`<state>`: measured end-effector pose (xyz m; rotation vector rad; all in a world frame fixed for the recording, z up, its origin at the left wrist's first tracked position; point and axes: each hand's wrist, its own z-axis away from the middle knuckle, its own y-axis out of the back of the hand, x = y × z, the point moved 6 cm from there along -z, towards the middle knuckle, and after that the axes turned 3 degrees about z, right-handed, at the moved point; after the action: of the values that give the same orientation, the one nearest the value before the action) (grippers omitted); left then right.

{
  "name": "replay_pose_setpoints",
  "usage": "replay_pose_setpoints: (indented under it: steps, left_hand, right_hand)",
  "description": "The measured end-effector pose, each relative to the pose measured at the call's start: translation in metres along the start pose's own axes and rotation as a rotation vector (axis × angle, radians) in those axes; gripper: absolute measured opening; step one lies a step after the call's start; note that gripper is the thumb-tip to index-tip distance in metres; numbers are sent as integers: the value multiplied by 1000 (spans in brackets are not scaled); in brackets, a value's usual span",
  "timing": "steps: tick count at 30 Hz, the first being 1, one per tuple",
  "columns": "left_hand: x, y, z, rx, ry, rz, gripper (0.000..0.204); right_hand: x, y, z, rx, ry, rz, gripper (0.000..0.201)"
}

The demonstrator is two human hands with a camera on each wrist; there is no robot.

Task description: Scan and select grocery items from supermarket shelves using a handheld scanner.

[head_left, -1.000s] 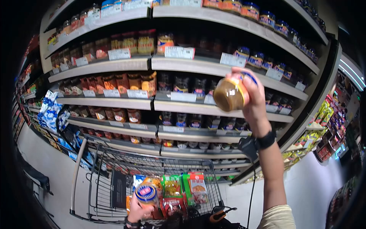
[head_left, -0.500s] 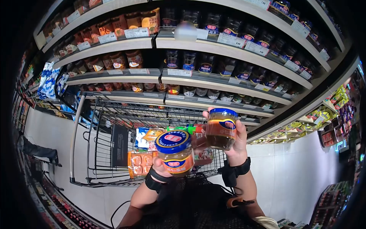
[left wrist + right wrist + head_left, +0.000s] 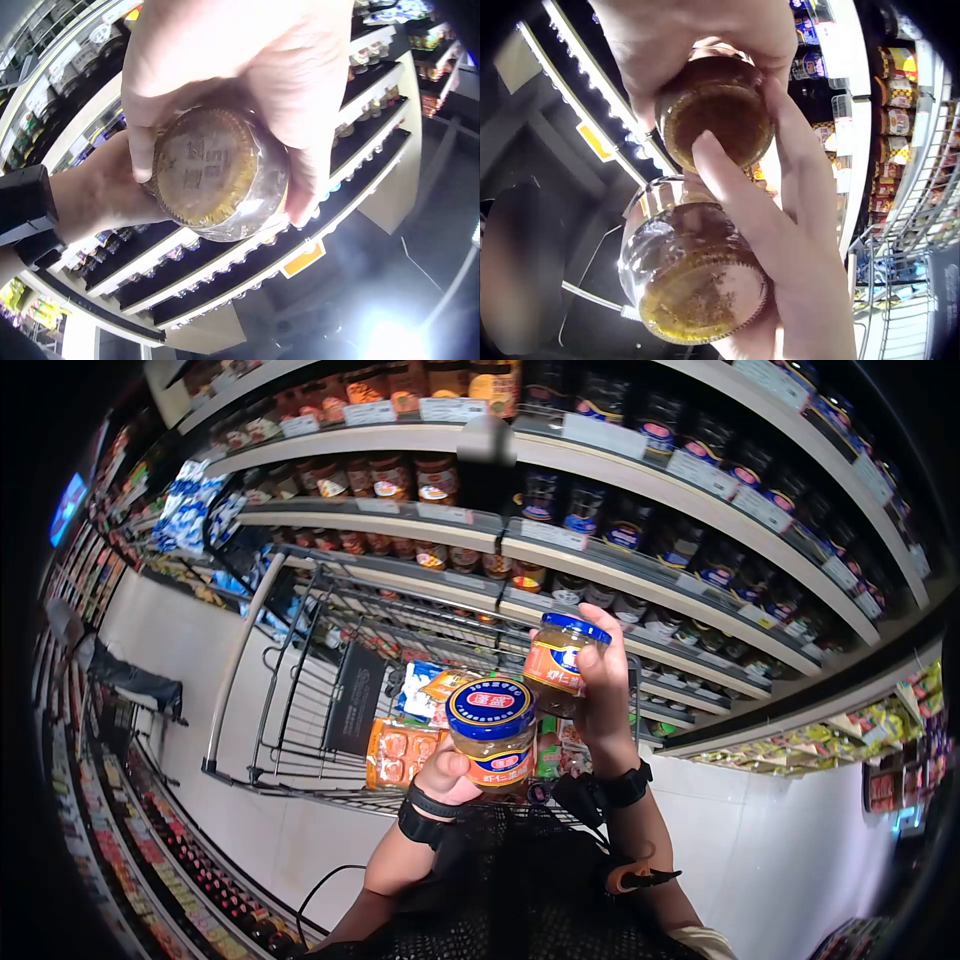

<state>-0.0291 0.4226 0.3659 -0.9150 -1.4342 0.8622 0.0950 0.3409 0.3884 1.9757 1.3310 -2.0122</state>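
Two glass jars with blue lids and orange-and-blue labels are held side by side over the shopping cart. My left hand (image 3: pixel 445 775) grips the nearer jar (image 3: pixel 492 745), its lid facing up toward my head. Just beyond and to the right, my right hand (image 3: pixel 607 695) holds the other jar (image 3: pixel 556 660), label turned toward me. In the left wrist view, the stamped base of the left jar (image 3: pixel 202 169) shows between thumb and fingers. The right wrist view has the dark base of the right jar (image 3: pixel 716 124), with a left-hand finger (image 3: pixel 735 180) overlapping it.
The cart (image 3: pixel 300 690) carries several packs, among them an orange pack (image 3: pixel 400 752) and a blue-white bag (image 3: pixel 420 688). Shelves (image 3: pixel 570 550) full of jars rise just behind it. At the far left, a person (image 3: pixel 125 670) stands in the aisle.
My right hand has brought its jar down from shelf height to beside the left one. My left hand has risen from the cart with its jar. The view has tipped downward and swung left.
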Motion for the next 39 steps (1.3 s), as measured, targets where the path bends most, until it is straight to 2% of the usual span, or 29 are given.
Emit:
replay_pose_setpoints:
  steps: [1,2,3,5,7,9,13,15,17,18,21,22,26,28,32,34,37,38,39]
  left_hand:
    - [7,-5,3,-44,-57,-19,87]
    - [13,-8,9,-1,-86,-39,94]
    - [18,-7,15,17,-105,-44,94]
    - [24,-3,27,83,-113,-206,102]
    - [26,-7,34,158,-161,-296,111]
    - [30,-14,36,214,-194,-398,115]
    - [33,-10,34,166,-236,-529,113]
    - [33,-20,33,164,-240,-487,110]
    - [30,-22,31,158,-237,-443,108]
    - [28,-18,31,157,-244,-418,107]
    - [21,-2,34,190,-291,-318,100]
    - [18,2,37,219,-259,-291,100]
    - [12,12,39,218,-194,-276,101]
    - [10,11,40,194,-184,-263,102]
    - [12,-2,36,167,-174,-297,106]
    - [12,-3,34,150,-184,-357,113]
    - [14,-17,33,189,-146,-334,119]
    - [14,-15,33,194,-135,-340,120]
    - [15,-14,33,199,-124,-345,121]
  right_hand:
    - [2,-2,-3,18,56,89,59]
    - [4,-5,-5,35,113,175,62]
    - [8,-14,-6,18,97,163,62]
    - [12,-27,-6,135,49,132,62]
    - [20,-39,-6,103,37,144,59]
    - [27,-52,-6,13,-55,78,57]
    - [42,-56,-1,-92,-118,123,56]
    - [42,-50,-3,-66,-137,154,55]
    - [45,-45,-2,-64,-225,-127,52]
    - [44,-41,-2,-60,-227,-125,52]
    - [43,-45,3,-251,-233,-264,75]
    - [44,-44,5,-186,-244,-300,82]
    - [38,-41,0,-62,-157,-392,83]
    - [45,-40,-3,-293,-208,-436,85]
    - [41,-42,7,-327,-183,-515,83]
    - [39,-42,14,-206,-171,-353,77]
    - [37,-33,7,-159,-136,-218,70]
    - [35,-30,6,-116,-116,-242,57]
    - [35,-29,3,-111,-112,-239,57]
